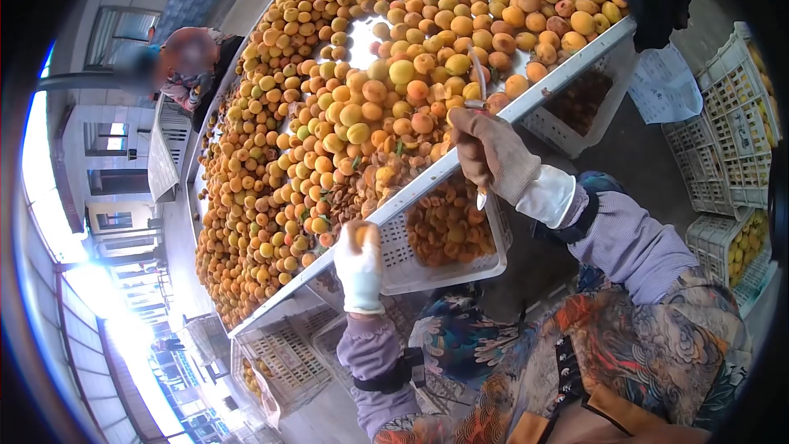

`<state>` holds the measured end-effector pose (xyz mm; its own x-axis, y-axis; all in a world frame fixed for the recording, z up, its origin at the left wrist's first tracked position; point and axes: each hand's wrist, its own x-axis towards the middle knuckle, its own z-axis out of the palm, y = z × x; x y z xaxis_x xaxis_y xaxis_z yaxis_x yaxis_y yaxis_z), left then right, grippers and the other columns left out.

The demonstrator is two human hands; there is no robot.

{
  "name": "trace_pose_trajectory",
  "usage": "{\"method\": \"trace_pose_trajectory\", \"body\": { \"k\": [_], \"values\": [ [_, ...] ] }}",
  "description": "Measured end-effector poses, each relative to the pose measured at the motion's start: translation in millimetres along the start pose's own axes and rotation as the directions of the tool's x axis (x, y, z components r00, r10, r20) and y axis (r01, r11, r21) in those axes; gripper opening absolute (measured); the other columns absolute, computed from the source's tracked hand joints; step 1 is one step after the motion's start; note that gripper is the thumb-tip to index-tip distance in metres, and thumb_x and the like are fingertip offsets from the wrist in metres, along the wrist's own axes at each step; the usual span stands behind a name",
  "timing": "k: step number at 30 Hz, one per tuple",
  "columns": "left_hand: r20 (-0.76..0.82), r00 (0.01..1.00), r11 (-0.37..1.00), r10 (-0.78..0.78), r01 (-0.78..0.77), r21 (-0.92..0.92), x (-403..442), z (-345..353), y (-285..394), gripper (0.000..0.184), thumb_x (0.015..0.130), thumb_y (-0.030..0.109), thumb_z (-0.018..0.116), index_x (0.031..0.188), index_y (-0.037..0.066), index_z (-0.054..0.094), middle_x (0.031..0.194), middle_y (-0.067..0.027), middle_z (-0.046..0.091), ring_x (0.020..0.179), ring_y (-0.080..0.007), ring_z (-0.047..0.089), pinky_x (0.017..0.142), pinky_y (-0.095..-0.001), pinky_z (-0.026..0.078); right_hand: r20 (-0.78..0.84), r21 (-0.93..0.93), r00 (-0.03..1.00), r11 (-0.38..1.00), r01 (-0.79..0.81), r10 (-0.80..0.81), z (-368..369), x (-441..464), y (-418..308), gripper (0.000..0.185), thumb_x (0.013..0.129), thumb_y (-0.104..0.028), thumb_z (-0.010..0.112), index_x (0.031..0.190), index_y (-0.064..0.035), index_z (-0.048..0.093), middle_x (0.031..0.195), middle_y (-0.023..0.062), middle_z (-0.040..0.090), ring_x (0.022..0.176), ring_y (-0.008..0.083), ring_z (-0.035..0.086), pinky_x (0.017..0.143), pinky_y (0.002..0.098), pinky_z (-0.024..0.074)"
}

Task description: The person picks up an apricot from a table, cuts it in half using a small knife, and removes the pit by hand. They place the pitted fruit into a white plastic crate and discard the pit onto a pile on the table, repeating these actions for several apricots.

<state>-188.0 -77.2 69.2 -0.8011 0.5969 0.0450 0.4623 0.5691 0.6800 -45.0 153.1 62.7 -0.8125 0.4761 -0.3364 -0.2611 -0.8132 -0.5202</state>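
My left hand [359,271], in a white glove, is at the table's metal edge, its fingers closed around an orange apricot [360,233] that shows only in part. To the right, my right hand [496,154], in a tan glove with a white cuff, makes a fist over the same edge. A slim, shiny tool [482,198] sticks out below that fist; its kind is not clear. Whole apricots [353,111] cover the table, with split, browner pieces [386,173] near the edge between my hands. Beneath, a white crate [444,275] holds apricot halves [450,226].
The table's raised metal rim [567,74] runs diagonally before me. Another crate [575,127] with dark pieces stands under it. Stacked crates [719,136] of fruit are at the right, another crate [288,362] at the lower left. A person [193,66] is across the table.
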Motion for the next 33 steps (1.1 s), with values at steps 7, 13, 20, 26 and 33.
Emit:
{"method": "trace_pose_trajectory", "body": {
  "k": [7, 13, 20, 26, 33],
  "values": [
    [-0.124, 0.986, 0.991, 0.113, -0.102, 0.09, 24, 3, 14, 0.023, 0.08, 0.015, 0.067, 0.097, 0.002, 0.06, 0.085, -0.0091, 0.062, 0.076, -0.0167, 0.058, 0.072, -0.0284, 0.048, 0.003, -0.244, 0.992, 0.962, -0.124, 0.128, 3, -4, 3, 0.029, 0.088, -0.037, 0.06, 0.081, -0.0101, 0.052, 0.053, -0.0054, 0.042, 0.038, 0.0053, 0.038, 0.033, 0.0204, 0.0325],
    [-0.191, 0.978, 0.962, 0.085, -0.03, 0.271, 124, 41, 9, 0.041, 0.077, 0.037, 0.07, 0.097, 0.003, 0.06, 0.088, -0.0125, 0.065, 0.078, -0.025, 0.062, 0.072, -0.0319, 0.049, 0.059, -0.386, 0.998, 0.921, 0.056, -0.036, 6, -4, 23, 0.026, 0.089, -0.032, 0.06, 0.084, -0.0085, 0.05, 0.06, -0.0054, 0.047, 0.046, 0.0027, 0.043, 0.04, 0.0181, 0.0366],
    [-0.189, 0.978, 0.753, 0.084, 0.062, 0.655, 165, 76, 13, 0.054, 0.074, 0.05, 0.064, 0.104, 0.005, 0.057, 0.103, -0.0159, 0.058, 0.099, -0.034, 0.055, 0.081, -0.0456, 0.046, 0.053, -0.424, 0.983, 0.895, -0.135, 0.173, 6, -7, 13, 0.019, 0.095, -0.02, 0.048, 0.107, -0.0061, 0.051, 0.072, -0.0032, 0.052, 0.052, 0.0011, 0.045, 0.044, 0.0136, 0.0387],
    [-0.242, 0.964, 0.992, 0.106, -0.118, -0.039, 153, 58, -7, 0.035, 0.079, 0.021, 0.069, 0.101, -0.002, 0.056, 0.095, -0.0139, 0.062, 0.086, -0.0217, 0.061, 0.077, -0.0307, 0.047, 0.091, -0.413, 0.985, 0.906, -0.097, 0.147, 6, -3, 26, 0.024, 0.091, -0.031, 0.058, 0.088, -0.0083, 0.05, 0.061, -0.0061, 0.045, 0.048, 0.0034, 0.044, 0.044, 0.0194, 0.0385],
    [0.097, 0.995, 0.416, -0.03, 0.101, -0.904, 51, 24, 25, 0.05, 0.089, 0.032, 0.059, 0.125, 0.001, 0.043, 0.109, -0.0118, 0.054, 0.092, -0.0223, 0.06, 0.084, -0.0367, 0.053, 0.439, -0.386, 0.862, 0.919, -0.073, 0.253, 7, -15, 29, 0.035, 0.091, -0.041, 0.053, 0.101, -0.0077, 0.054, 0.068, -0.0039, 0.052, 0.052, 0.002, 0.045, 0.045, 0.0156, 0.0386]
  ]
}}
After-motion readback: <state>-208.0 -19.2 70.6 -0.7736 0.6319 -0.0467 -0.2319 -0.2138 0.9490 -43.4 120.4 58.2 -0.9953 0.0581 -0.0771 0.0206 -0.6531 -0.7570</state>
